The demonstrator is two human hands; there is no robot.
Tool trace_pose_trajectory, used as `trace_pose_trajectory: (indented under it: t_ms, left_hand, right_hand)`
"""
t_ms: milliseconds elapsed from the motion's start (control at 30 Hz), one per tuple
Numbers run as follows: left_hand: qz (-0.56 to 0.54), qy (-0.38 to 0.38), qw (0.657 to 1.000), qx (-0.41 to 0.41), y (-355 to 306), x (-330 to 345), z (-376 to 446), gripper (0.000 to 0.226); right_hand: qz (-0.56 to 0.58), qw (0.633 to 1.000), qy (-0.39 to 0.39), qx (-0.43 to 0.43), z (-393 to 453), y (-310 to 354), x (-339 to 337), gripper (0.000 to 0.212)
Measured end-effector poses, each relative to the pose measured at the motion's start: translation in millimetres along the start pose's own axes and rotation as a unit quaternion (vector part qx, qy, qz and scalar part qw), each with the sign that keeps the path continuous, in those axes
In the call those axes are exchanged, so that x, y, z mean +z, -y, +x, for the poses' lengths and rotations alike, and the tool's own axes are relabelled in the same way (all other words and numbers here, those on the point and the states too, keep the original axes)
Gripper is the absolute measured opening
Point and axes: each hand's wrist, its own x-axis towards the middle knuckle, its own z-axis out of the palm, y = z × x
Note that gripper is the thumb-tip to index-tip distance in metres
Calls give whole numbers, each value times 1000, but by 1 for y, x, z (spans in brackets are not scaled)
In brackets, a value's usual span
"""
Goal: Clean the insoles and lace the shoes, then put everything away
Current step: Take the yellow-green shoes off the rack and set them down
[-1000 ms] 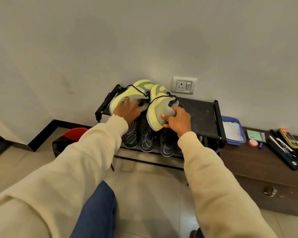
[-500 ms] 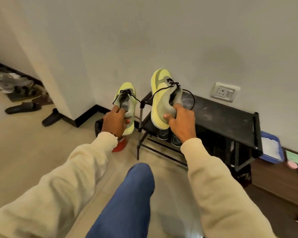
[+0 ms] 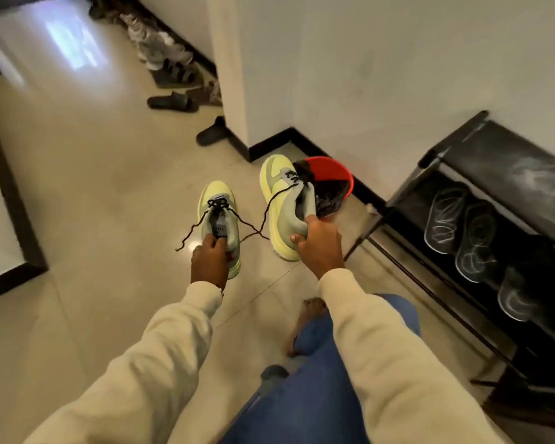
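Shoes of pale yellow-green mesh hung over the tiled floor [image 3: 77,187], toes pointing away. The left hand [image 3: 209,258] gripped the left shoe [image 3: 218,216] at its heel; the right hand [image 3: 318,243] gripped the right shoe [image 3: 282,203], nearer the black metal shoe rack [image 3: 462,161]. Black laces [image 3: 253,225] trailed loose between them.

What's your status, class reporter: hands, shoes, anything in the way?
Left hand grips left shoe; right hand grips right shoe. Laces loose, dangling. Red bin just beyond.
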Motion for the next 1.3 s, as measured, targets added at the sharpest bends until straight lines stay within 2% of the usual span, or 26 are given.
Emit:
trace_pose_trajectory:
  t_ms: [200,333,467,567,767,900,1067,1167,1300]
  left_hand:
    - [24,89,988,-123,69,55,-43,27]
    - [22,182,966,-182,85,83,-66,14]
    - [6,233,947,-220,96,120,-82,20]
    - [17,251,942,-221,97,149,-89,25]
    - [37,282,915,-286,105,191,-103,24]
    - [48,319,892,-317,113,212,-120,23]
    - [11,363,859,-361,121,223,-131,30]
    - [31,416,849,-325,114,216,-129,36]
    - [37,426,848,-314,108,201,-120,36]
  right_hand:
    - [-57,991,117,4,22,-9,90,29]
    - [-84,980,181,14,34,-29,137,27]
    - [-95,970,222,30,46,-46,182,20]
    - [-89,964,248,37,51,-58,216,19]
    - [-99,938,330,45,54,-85,275,25]
    - [-128,910,393,33,50,-98,298,25]
    - [-165,867,469,29,44,-108,308,36]
    - [-175,862,474,31,47,-110,306,35]
    - [-174,874,452,32,54,-105,288,35]
